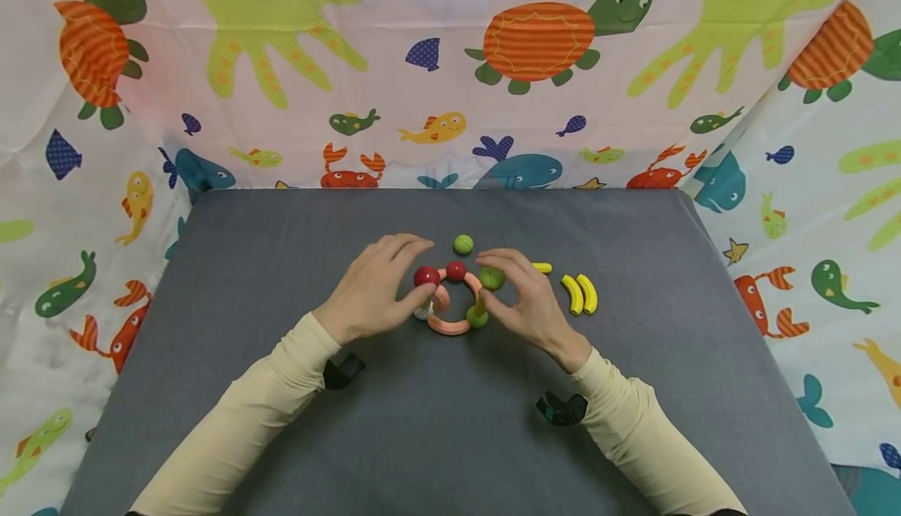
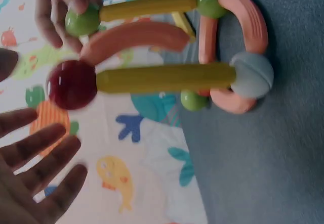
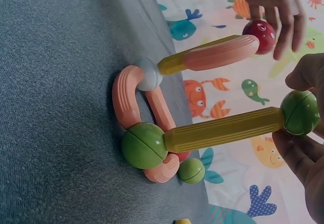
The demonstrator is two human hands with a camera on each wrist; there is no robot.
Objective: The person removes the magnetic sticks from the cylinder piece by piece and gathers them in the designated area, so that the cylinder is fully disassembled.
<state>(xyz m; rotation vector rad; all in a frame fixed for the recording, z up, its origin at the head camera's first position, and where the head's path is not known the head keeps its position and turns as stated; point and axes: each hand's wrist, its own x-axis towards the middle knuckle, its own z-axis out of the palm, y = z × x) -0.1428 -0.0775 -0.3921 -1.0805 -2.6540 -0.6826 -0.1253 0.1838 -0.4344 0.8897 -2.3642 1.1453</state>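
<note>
A ring of curved orange rods [image 1: 450, 328] lies on the table, joined by a white ball [image 2: 251, 75], a green ball [image 3: 144, 145] and a red ball [image 1: 456, 270]. Two yellow rods stand up from it. One yellow rod [image 2: 164, 78] rises from the white ball to an upper red ball [image 2: 72, 85], from which another curved orange rod [image 3: 221, 53] juts sideways. My left hand [image 1: 376, 285] is beside that upper red ball, fingers spread and apart from it. My right hand [image 1: 528, 297] pinches the upper green ball [image 3: 299, 113] atop the other yellow rod [image 3: 225, 129].
A loose green ball [image 1: 463, 245] lies behind the ring. To the right are two short yellow rods [image 1: 573, 295], side by side, and a further yellow rod [image 1: 542, 267] partly hidden by my right hand. A patterned cloth [image 1: 281, 141] hangs along the grey table's back edge.
</note>
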